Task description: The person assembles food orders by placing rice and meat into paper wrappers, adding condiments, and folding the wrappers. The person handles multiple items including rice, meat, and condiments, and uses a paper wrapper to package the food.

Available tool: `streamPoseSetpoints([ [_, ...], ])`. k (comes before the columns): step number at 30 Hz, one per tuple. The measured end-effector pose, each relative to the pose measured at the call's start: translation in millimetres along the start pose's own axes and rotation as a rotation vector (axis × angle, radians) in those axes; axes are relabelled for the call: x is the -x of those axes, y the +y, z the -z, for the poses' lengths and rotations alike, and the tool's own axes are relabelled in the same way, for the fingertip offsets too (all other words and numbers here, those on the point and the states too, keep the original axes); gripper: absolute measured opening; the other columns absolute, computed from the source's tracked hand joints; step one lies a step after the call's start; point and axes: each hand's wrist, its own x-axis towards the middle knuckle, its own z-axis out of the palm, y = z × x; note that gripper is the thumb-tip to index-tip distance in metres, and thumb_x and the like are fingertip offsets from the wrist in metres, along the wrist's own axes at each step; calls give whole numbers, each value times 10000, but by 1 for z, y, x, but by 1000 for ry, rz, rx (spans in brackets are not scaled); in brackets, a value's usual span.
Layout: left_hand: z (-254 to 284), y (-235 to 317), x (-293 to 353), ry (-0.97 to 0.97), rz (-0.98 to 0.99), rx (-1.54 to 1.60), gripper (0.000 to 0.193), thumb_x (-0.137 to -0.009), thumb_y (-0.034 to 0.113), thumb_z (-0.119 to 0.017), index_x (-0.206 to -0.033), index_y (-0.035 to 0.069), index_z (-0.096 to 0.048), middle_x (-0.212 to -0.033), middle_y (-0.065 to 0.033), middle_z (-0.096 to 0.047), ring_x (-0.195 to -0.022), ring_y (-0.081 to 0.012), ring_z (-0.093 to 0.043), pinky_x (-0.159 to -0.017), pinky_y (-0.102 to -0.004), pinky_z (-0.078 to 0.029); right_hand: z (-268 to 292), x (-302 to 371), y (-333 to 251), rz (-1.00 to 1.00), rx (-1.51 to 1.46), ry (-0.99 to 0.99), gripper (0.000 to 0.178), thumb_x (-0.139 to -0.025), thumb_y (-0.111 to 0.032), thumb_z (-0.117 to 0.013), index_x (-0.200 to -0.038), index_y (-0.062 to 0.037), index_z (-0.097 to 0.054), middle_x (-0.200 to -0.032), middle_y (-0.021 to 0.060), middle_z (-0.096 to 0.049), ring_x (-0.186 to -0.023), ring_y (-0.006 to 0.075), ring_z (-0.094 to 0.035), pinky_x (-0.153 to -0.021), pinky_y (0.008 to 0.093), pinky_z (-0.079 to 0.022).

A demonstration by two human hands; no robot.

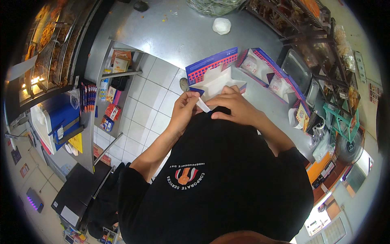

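Observation:
Close against my body is a half-folded cardboard food box point(217, 84), white inside, with a blue and pink checked pattern outside. Its lid panel stands raised on the far side. My left hand point(186, 107) pinches a corner flap at the box's near left, thumb and fingers closed on it. Over the near wall my right hand point(235, 105) is bent, its fingers gripping the cardboard; the fingertips are partly hidden. To the right of it stand open boxes of the same pattern point(266, 61), holding white paper-wrapped items point(280, 85).
A white wrapped bundle point(222, 26) lies on the steel counter point(170, 32), near a plastic-covered bowl point(213, 6). A metal tray point(295, 65) and rack point(292, 20) stand at the right. On the left are a lit food warmer point(48, 44) and a shelf with packets point(113, 110).

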Motion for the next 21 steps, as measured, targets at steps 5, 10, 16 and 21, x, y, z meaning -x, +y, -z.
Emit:
streamPoseSetpoints([
  [5,9,14,-9,-77,239,70,271,-1059,337,-689,-1175,102,-620,-996,-12,-717,-846,-107,-717,-761,-257,-597,-17,-18,-10,-107,42,45,252,-872,-385,-813,-966,-160,-751,-914,-53,-711,-899,190,-542,-942,409,-316],
  [10,9,15,-8,-35,90,32,286,-1046,157,-688,-1267,51,-541,-1009,-31,-701,-882,-90,-688,-724,-226,-567,-21,-19,1,66,130,162,154,-828,-254,-792,-927,-152,-731,-888,-26,-650,-897,217,-547,-929,444,-331],
  [16,-26,1,-18,240,-577,-62,299,-1039,12,-646,-1274,33,-462,-912,-3,-616,-757,-34,-517,-640,-205,-378,-23,-28,2,-63,407,590,117,-822,-169,-776,-929,-150,-731,-862,-14,-606,-902,221,-562,-933,440,-349],
  [21,-47,1,-21,276,-694,-82,333,-1047,31,-654,-1299,32,-436,-925,-14,-620,-809,-44,-541,-702,-212,-424,-25,-35,-14,-127,438,481,131,-891,-184,-759,-1019,-160,-759,-921,-30,-610,-1003,209,-560,-970,483,-324],
])
